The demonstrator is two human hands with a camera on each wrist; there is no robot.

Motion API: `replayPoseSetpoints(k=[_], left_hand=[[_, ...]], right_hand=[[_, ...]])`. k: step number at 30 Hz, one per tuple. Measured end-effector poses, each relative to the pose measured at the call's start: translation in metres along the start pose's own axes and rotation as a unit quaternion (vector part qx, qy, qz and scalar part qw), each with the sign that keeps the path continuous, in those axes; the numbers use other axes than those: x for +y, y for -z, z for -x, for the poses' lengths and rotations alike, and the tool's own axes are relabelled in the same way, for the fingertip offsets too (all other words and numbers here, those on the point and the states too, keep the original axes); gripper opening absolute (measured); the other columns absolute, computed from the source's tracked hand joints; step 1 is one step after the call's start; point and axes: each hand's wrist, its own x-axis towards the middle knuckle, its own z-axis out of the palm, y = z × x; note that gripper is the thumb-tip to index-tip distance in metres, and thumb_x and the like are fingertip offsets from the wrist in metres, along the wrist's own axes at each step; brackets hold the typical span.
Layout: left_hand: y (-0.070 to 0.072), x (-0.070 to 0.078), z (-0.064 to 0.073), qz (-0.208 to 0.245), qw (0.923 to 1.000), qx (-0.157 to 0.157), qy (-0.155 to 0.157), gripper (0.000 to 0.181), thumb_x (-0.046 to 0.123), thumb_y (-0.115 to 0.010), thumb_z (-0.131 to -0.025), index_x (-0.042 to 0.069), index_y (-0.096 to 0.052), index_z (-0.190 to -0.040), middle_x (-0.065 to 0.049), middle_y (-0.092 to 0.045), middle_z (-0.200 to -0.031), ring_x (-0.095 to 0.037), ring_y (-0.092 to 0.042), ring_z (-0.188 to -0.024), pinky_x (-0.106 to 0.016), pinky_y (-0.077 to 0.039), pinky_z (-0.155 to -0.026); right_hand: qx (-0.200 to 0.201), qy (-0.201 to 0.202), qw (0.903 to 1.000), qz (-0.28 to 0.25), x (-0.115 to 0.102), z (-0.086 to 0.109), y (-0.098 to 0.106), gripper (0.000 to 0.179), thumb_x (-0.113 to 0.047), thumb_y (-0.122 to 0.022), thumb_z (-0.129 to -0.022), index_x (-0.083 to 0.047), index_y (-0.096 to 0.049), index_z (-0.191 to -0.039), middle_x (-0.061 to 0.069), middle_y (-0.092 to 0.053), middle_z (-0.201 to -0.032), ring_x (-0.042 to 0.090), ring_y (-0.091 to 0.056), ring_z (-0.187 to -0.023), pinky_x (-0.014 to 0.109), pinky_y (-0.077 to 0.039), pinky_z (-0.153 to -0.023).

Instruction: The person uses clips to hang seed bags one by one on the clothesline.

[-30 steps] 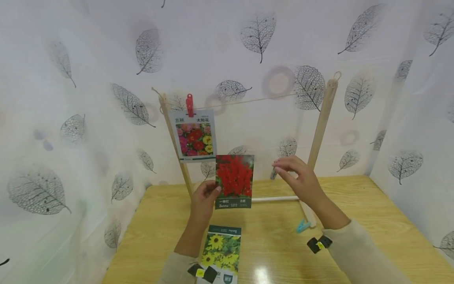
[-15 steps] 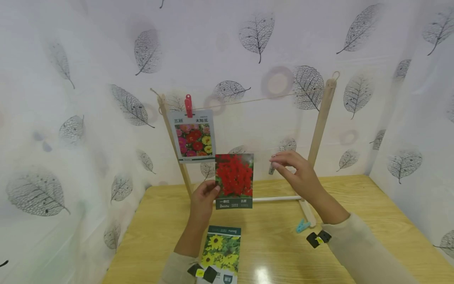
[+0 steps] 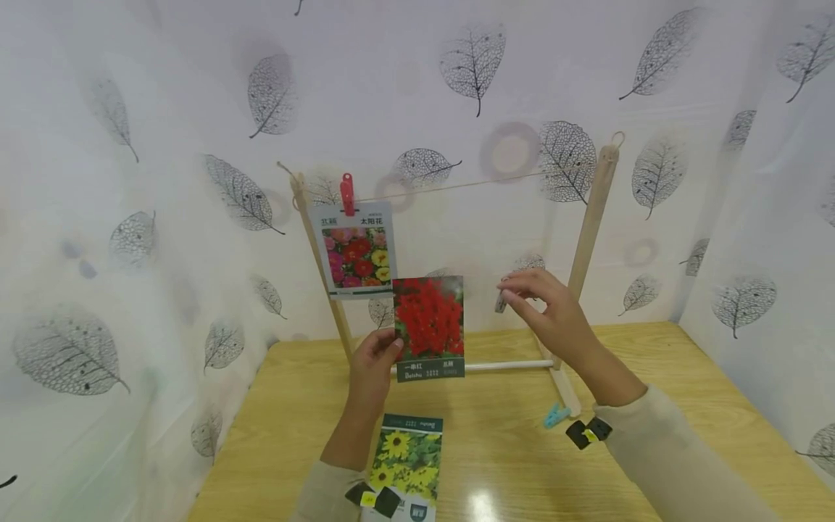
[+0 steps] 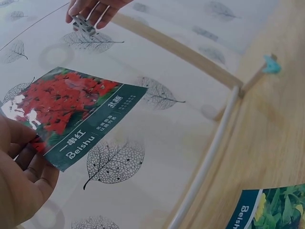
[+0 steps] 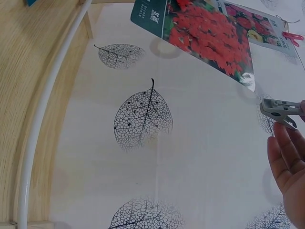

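A seed packet with red flowers is pinched at its left edge by my left hand, held upright above the table. Its dark green band with white lettering faces me, seen closely in the left wrist view. To the right, my right hand pinches a grey clothespin between thumb and fingertips, a short gap from the packet. Behind them a twine line runs between two wooden posts. From it, a red clip holds a packet of mixed flowers.
A packet with yellow flowers lies on the wooden table near my left sleeve. A light blue clothespin sits by the foot of the right post. A white rod joins the posts low down.
My left hand has raised the red-flower packet slightly. The right hand, with the grey clothespin, has shifted a little upward. The hanging packet and the things on the table stay put.
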Motion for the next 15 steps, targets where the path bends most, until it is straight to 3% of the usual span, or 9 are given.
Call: replayPoseSetpoints(k=[15], left_hand=[[-0.003,0.007,-0.001,0.003,1.0000,0.009,-0.003,0.023,0.002,-0.064,-0.096,-0.007,-0.062,-0.117,-0.005,-0.067,-0.106,-0.006,-0.066,-0.090,-0.018,-0.056,-0.082]], right_hand=[[0.016,0.043,0.9989,-0.013,-0.009,-0.016,0.003,0.033,0.009,-0.066,-0.091,-0.007,-0.071,-0.119,0.010,-0.067,-0.121,0.006,-0.059,-0.109,0.009,-0.050,-0.090]])
